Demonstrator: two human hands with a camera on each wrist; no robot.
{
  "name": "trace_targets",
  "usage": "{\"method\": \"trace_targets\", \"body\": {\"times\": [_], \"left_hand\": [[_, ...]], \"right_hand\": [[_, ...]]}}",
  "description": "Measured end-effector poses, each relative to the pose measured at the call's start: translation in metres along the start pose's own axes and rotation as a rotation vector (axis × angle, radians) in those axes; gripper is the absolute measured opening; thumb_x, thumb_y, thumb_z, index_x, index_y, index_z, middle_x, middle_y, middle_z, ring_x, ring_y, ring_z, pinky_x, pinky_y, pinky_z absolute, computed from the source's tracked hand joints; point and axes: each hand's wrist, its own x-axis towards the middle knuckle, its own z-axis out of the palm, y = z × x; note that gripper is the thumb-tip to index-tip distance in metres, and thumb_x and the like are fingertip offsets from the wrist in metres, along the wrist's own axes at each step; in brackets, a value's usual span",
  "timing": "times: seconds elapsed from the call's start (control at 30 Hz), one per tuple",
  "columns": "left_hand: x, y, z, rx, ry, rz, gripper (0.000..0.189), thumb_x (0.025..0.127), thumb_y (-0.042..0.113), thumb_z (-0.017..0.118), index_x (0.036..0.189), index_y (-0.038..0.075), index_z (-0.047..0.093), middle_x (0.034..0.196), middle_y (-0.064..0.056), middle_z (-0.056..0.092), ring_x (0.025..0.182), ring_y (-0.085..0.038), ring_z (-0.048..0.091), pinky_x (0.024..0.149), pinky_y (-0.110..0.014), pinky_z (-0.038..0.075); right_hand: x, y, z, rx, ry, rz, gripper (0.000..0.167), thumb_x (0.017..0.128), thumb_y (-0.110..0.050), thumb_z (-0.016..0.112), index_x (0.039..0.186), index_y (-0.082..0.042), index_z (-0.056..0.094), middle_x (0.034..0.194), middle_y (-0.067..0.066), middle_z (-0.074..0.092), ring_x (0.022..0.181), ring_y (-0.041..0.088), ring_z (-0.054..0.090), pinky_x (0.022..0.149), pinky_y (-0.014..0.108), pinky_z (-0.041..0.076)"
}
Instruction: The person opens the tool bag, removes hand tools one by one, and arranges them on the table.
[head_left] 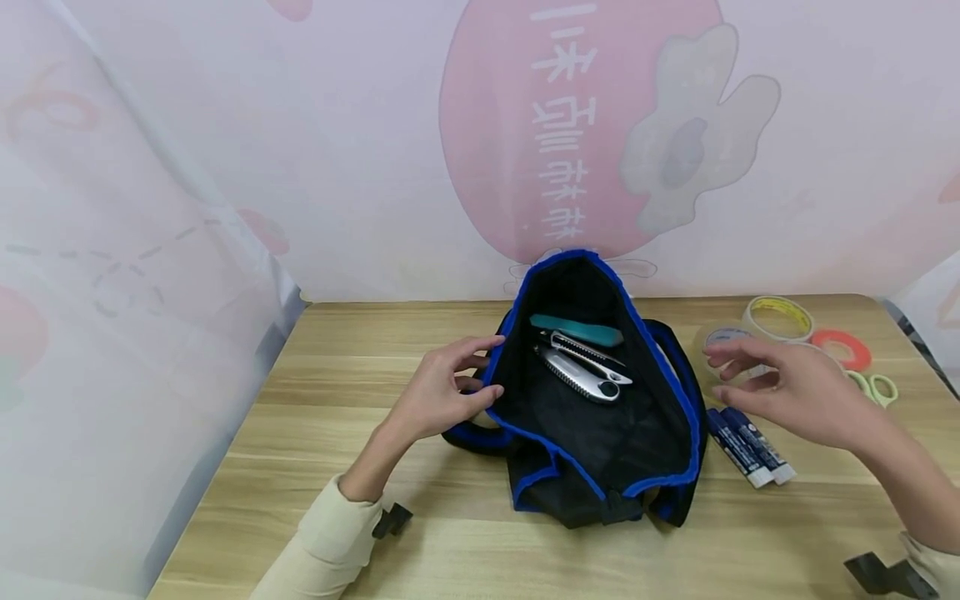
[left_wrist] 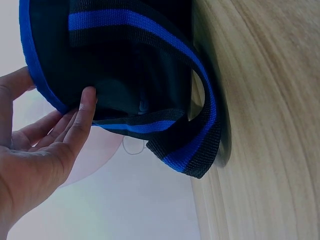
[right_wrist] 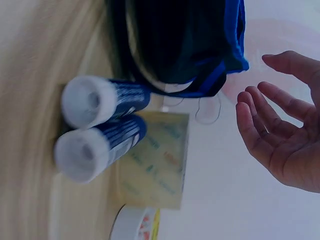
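A black fabric bag (head_left: pixel 637 429) with blue trim stands with its mouth wide toward me. Its left rim is held by my left hand (head_left: pixel 438 387), thumb and fingers at the blue edge; the left wrist view shows a striped strap (left_wrist: pixel 200 75) beside that hand. Inside the bag lie a teal utility knife (head_left: pixel 573 328), a slim one with a black-and-clear body (head_left: pixel 585 350) and a silver one (head_left: pixel 573 375). My right hand (head_left: pixel 802 392) hovers right of the bag, fingers loosely bent and holding nothing. Below it, two blue glue sticks (head_left: pixel 735 446) with white ends lie side by side.
Beyond the right hand are a clear tape roll (head_left: pixel 727 334), partly hidden, a pale tape roll (head_left: pixel 780 318), a red tape ring (head_left: pixel 855 350) and green-handled scissors (head_left: pixel 885 388). A printed cloth (head_left: pixel 360 167) hangs behind the wooden table (head_left: pixel 315 392).
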Motion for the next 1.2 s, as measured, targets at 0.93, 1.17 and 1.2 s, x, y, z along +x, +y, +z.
{"method": "trace_targets", "body": {"times": [0.93,1.17,1.2], "left_hand": [[0.000,-0.001,0.001,0.002,0.004,0.000,0.062,0.093,0.003,0.080,0.151,0.007,0.061,0.149,-0.015,0.065,0.122,-0.033,0.073,0.096,-0.038,0.065],[0.000,-0.001,0.001,0.011,0.004,0.005,0.062,0.092,0.003,0.080,0.151,0.006,0.061,0.148,-0.015,0.066,0.121,-0.033,0.074,0.097,-0.040,0.065],[0.000,-0.001,0.001,0.011,0.004,0.005,0.062,0.092,0.003,0.081,0.151,0.006,0.061,0.148,-0.015,0.066,0.121,-0.033,0.074,0.097,-0.040,0.065]], "right_hand": [[0.071,-0.053,0.026,0.081,-0.095,-0.068,0.052,0.097,-0.015,0.081,0.145,-0.009,0.065,0.135,0.011,0.073,0.115,0.029,0.073,0.096,0.049,0.063],[0.081,-0.054,0.040,0.109,-0.136,-0.096,0.056,0.096,-0.011,0.081,0.148,-0.007,0.062,0.140,0.013,0.070,0.120,0.029,0.071,0.098,0.047,0.064],[0.082,-0.054,0.042,0.112,-0.147,-0.099,0.056,0.096,-0.012,0.081,0.148,-0.007,0.062,0.141,0.014,0.069,0.121,0.030,0.071,0.098,0.047,0.064]]}}
